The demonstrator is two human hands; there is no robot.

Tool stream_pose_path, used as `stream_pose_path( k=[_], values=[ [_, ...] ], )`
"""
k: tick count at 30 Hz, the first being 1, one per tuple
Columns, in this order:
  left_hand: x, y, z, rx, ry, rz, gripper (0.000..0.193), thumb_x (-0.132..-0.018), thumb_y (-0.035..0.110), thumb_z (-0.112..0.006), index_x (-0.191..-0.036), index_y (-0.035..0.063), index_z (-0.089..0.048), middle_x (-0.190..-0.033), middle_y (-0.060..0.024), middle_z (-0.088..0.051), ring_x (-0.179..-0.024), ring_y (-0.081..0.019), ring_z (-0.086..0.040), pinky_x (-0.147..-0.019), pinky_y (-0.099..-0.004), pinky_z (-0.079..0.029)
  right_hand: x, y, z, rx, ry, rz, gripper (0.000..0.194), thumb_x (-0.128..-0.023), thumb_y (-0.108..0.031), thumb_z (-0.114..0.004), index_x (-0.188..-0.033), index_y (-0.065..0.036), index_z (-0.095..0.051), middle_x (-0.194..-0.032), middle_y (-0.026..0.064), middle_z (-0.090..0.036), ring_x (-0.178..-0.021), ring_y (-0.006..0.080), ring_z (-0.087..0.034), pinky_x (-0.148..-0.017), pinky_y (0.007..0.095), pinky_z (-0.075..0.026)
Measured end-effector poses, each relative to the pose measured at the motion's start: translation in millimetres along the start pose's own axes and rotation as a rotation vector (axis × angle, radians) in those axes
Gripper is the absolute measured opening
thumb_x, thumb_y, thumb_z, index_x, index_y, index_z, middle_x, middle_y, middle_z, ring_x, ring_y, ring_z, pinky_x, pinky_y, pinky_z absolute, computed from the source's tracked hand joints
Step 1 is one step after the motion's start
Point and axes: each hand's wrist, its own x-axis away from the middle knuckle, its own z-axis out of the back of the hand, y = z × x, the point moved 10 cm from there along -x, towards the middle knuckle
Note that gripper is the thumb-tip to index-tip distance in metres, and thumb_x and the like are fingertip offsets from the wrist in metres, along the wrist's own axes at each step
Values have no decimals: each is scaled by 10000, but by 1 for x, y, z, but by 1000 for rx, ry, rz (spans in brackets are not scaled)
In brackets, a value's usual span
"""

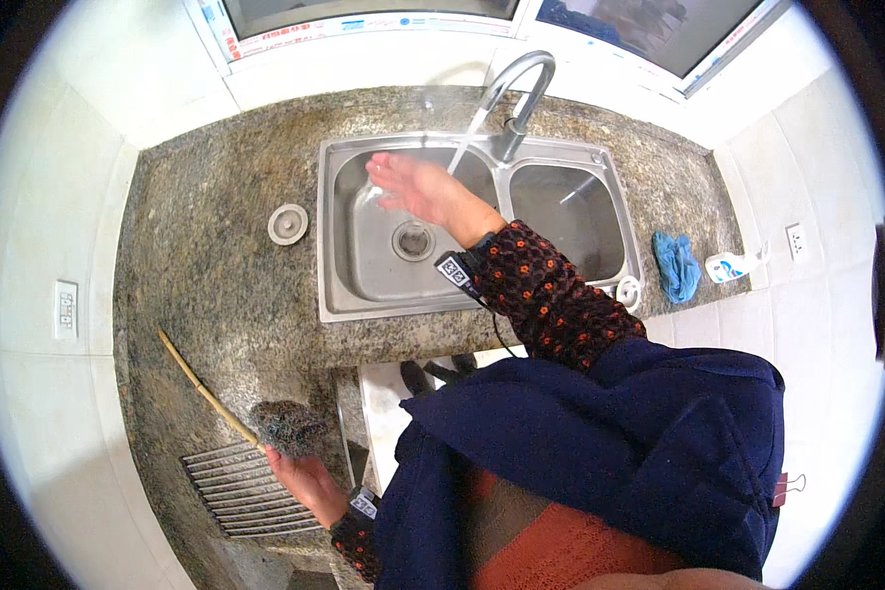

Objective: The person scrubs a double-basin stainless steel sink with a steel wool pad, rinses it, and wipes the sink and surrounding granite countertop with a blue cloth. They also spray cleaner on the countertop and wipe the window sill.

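Observation:
My left hand point(304, 478) holds a thin bamboo stick point(210, 397) and a dark wire-like scouring pad point(289, 428), above the granite countertop at the lower left. How the pad sits against the stick and palm is partly hidden. My right hand point(413, 189) is over the larger bowl of the stainless steel double sink point(326, 295), fingers extended and holding nothing. Water runs from the curved metal faucet point(538, 85) just beyond this hand. Below the hand lies the drain point(414, 240).
A round sink stopper point(288, 224) lies left of the sink. On the right are a crumpled blue cloth point(676, 267) and a white spray bottle point(730, 266). A metal rack point(247, 490) lies beneath my left hand. Windows stand behind the faucet.

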Motion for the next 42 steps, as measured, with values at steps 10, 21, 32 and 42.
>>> stream_pose_path(
  k=[10,21,32,42],
  values=[
    [-9,4,-34,54,-194,-38,207,-1003,87,-473,-1193,74,-556,-1089,-44,-649,-842,-75,-638,-535,-165,-475,75,6,158,499,171,32,576,-1016,-247,-513,-1494,8,-317,-1522,173,-378,-1413,343,-355,-1058,546,-421],
    [-18,-5,-42,10,-235,-30,322,-915,-38,-502,-1223,37,-557,-1156,-58,-649,-956,-171,-663,-781,-281,-565,21,-30,69,-319,160,205,578,-1017,-205,-495,-1510,5,-278,-1537,190,-349,-1401,327,-373,-1117,490,-385],
    [-11,0,-26,46,-161,27,297,-924,-47,-504,-1202,45,-557,-1112,-57,-664,-932,-154,-665,-769,-277,-569,49,42,95,486,36,-120,466,-1009,-272,-548,-1422,-67,-486,-1390,81,-563,-1325,229,-487,-1011,441,-466],
    [-23,-11,-57,22,-357,-55,393,-920,-35,-516,-1312,-5,-493,-1264,-123,-607,-1097,-242,-620,-929,-368,-534,48,-14,143,-41,377,149,483,-1041,-249,-436,-1456,-7,-386,-1450,163,-470,-1316,316,-479,-1048,485,-450]
  ],
)
